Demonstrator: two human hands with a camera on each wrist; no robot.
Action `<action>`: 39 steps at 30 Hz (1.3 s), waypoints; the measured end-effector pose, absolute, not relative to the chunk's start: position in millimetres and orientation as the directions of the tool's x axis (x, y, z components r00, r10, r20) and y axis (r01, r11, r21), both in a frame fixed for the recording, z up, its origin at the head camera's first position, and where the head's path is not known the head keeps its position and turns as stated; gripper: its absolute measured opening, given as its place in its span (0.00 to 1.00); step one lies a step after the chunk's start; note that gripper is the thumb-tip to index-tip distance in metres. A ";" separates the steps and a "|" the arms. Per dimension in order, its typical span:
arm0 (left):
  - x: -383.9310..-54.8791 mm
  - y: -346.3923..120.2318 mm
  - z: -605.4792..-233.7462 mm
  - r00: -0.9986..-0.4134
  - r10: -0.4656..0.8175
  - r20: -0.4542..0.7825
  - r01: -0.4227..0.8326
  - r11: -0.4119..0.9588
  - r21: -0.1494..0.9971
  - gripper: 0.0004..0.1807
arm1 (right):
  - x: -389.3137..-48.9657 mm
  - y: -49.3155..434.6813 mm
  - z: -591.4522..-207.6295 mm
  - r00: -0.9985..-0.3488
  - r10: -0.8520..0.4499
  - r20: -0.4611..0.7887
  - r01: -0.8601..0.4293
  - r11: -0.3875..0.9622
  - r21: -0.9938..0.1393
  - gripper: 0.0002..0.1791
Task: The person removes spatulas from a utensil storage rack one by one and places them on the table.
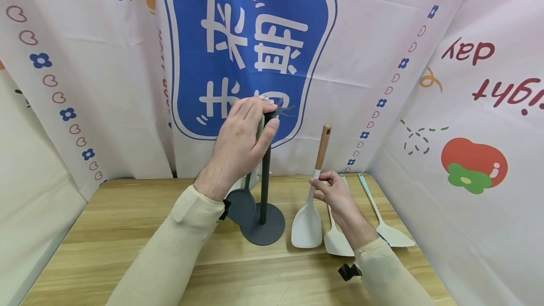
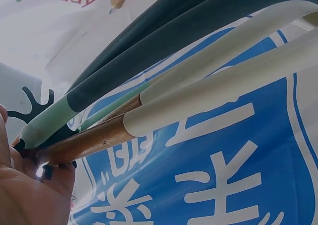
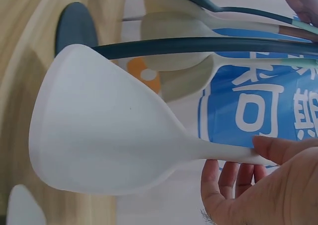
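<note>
A dark utensil stand [image 1: 265, 178] with a round base rises from the wooden table. My left hand [image 1: 239, 133] grips its top, by the dark hooks [image 2: 35, 106], fingers curved over it and thumb along the side. Several utensils hang there, among them a dark one [image 1: 241, 206] with a mint handle end. A wooden handle [image 2: 89, 140] reaches down to my fingers in the left wrist view. With thumb and fingers, my right hand [image 1: 337, 196] pinches the neck of a white spatula [image 1: 307, 226]. That spatula stands upright, blade down and wooden handle up, right of the stand.
Right of the held spatula, a second white spatula [image 1: 337, 242] lies on the table [image 1: 127, 230], partly behind my right forearm. Farther right lies a white spatula with a mint handle [image 1: 393, 236]. Printed cloth walls [image 1: 361, 37] close in the back and sides.
</note>
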State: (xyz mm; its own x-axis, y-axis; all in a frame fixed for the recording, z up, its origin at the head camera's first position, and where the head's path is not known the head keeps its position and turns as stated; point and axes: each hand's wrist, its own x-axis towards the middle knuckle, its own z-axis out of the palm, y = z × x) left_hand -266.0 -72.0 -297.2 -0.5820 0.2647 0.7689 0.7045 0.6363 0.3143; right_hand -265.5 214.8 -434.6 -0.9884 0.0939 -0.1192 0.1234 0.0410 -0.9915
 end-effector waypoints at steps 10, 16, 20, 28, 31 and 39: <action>-265.7 -72.3 -296.9 -0.583 0.266 0.768 0.703 0.639 0.313 0.28 | -262.9 218.8 -449.6 -0.990 0.053 -0.128 0.135 0.136 -0.982 0.11; -266.2 -72.4 -297.6 -0.582 0.266 0.768 0.703 0.639 0.311 0.28 | -262.5 216.1 -459.0 -0.989 0.043 -0.139 0.144 0.169 -0.975 0.12; -266.2 -72.5 -297.9 -0.585 0.268 0.766 0.702 0.641 0.312 0.29 | -261.3 213.2 -464.7 -0.987 0.029 -0.157 0.160 0.190 -0.969 0.12; -264.9 -73.2 -297.5 -0.593 0.273 0.757 0.697 0.644 0.315 0.29 | -260.7 211.0 -477.3 -0.985 -0.011 -0.173 0.165 0.232 -0.959 0.12; -265.3 -73.1 -297.6 -0.593 0.273 0.757 0.697 0.644 0.315 0.29 | -261.1 211.2 -480.7 -0.985 -0.018 -0.173 0.163 0.245 -0.956 0.12; -265.4 -73.1 -297.4 -0.588 0.273 0.761 0.700 0.642 0.311 0.29 | -263.2 210.5 -483.3 -0.983 -0.011 -0.183 0.173 0.261 -0.950 0.12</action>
